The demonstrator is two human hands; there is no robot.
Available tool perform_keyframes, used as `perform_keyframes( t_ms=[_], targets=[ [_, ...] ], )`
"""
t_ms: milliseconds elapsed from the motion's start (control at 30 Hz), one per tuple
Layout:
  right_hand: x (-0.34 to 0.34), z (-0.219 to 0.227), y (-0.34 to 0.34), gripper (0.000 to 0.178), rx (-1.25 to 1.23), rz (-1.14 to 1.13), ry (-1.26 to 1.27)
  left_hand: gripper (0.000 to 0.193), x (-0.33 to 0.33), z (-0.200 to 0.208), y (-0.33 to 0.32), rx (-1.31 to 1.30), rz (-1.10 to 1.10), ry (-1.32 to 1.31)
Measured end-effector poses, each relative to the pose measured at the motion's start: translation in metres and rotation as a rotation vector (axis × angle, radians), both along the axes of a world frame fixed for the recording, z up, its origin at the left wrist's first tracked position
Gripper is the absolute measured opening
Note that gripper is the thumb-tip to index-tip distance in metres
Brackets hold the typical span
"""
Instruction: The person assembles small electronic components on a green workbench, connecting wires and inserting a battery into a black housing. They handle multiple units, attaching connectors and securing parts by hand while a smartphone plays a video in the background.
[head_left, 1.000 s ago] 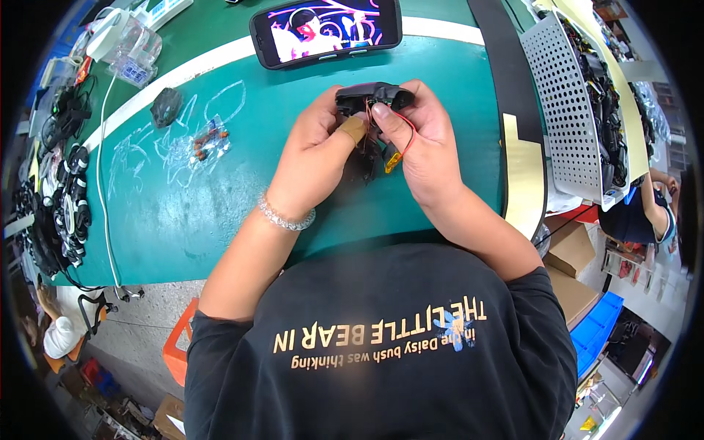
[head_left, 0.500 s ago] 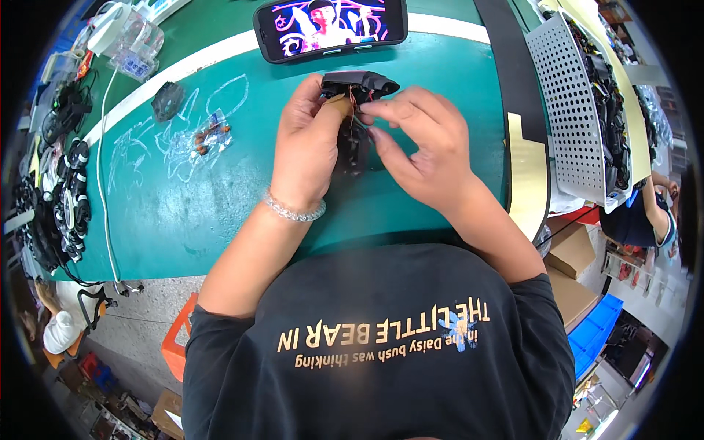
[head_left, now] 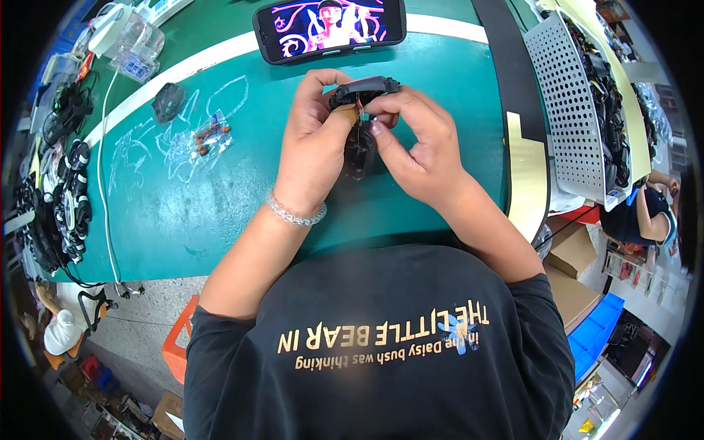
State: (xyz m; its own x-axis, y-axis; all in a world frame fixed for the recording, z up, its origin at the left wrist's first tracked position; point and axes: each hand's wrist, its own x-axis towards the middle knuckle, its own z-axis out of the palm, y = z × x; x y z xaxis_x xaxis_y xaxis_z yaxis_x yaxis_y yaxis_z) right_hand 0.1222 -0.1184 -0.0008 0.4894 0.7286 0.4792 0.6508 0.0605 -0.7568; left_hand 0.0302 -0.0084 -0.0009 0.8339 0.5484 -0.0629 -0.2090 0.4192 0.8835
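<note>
cable pile: black looped cables and parts were heaped on the bench's left edge, some hanging over it. Snag risk if an arm swept that way.
white cord: ran along the bench past the pile and down to the front edge. A tug could drag gear off.
clear plastic box: sat at far left rear; contents blurred, couldn't tell what was in it.
small bag: clear bag lay flat on the green bench, holding small orange-brown bits. Well apart from the hands, so a fresh part meant a long reach.
loose black part: lay alone near the bag, not in any container.
left hand: fingers were clamped around the black plastic assembly, thumb pressed against its underside.
black plastic assembly: held up above the bench between both hands, just in front of the phone. Judged risk: a slip would drop it onto the bench or against the phone.
right hand: fingertips were pinched together on a tiny teal-and-red piece at the assembly. Judged risk: small enough to pop out, or fine wires to bend under pinch force.
perforated tray: white, at right, tilted; black parts sat behind it, detail unclear.
cardboard boxes: on the floor at right, contents not visible.
</note>
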Motion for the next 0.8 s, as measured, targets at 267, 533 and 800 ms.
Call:
perform_keyframes(
  t_ms=[267,533,800],
  targets=[
    [-0.008,0.004,-0.001,0.013,-0.042,0.066,0.227,0.018,0.001,-0.01,0.004,0.031,0.025,0.052],
    [-0.01,-0.009,0.002,0.008,-0.006,0.021,0.487,0.008,0.002,-0.016,0.006,0.173,-0.012,0.093],
    [0.001,0.004,-0.009,0.016,0.104,-0.062,-0.258,0.01,0.003,-0.006,0.011,0.466,0.009,0.183]
  ],
)
